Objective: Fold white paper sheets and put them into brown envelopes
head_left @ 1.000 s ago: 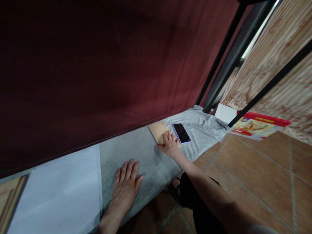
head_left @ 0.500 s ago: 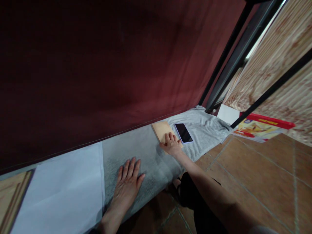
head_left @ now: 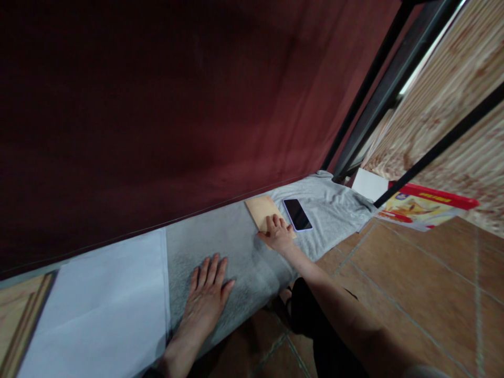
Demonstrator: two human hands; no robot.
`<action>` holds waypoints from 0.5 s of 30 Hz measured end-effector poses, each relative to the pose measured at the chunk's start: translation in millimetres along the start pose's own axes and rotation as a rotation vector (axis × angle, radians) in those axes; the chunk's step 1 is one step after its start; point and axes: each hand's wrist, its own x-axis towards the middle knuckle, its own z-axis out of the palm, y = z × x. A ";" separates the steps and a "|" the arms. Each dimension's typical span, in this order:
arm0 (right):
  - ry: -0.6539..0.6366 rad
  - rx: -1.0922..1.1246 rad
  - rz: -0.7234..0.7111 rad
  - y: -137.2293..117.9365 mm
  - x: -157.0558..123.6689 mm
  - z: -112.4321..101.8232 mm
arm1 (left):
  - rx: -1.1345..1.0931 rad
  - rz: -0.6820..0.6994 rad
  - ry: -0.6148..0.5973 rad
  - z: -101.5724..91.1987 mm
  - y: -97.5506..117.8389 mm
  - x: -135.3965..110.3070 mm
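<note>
My left hand lies flat on a grey cloth, fingers stretched out, just right of a sheet of white paper. My right hand rests palm down on the near end of a tan, envelope-like rectangle, its fingers spread and partly covering it. Just right of that piece, a phone with a dark screen and a pale purple edge lies face up on the cloth.
A wooden board with a grooved edge sits at the far left. Behind the cloth rises a dark red panel. Black metal bars stand at the right, near a red and yellow box on the tiled floor.
</note>
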 end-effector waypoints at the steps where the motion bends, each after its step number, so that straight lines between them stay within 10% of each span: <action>1: 0.009 -0.002 -0.006 0.1 -0.3 0.1 | -0.004 0.000 -0.005 0.4 -0.4 0.2; 8: 0.110 -0.008 -0.044 -0.2 -5.9 -1.0 | -0.004 -0.079 0.049 -12.0 -5.1 -1.6; 15: 0.133 0.034 -0.344 -23.3 -21.3 10.2 | 0.119 -0.579 0.083 -48.1 -37.2 -14.6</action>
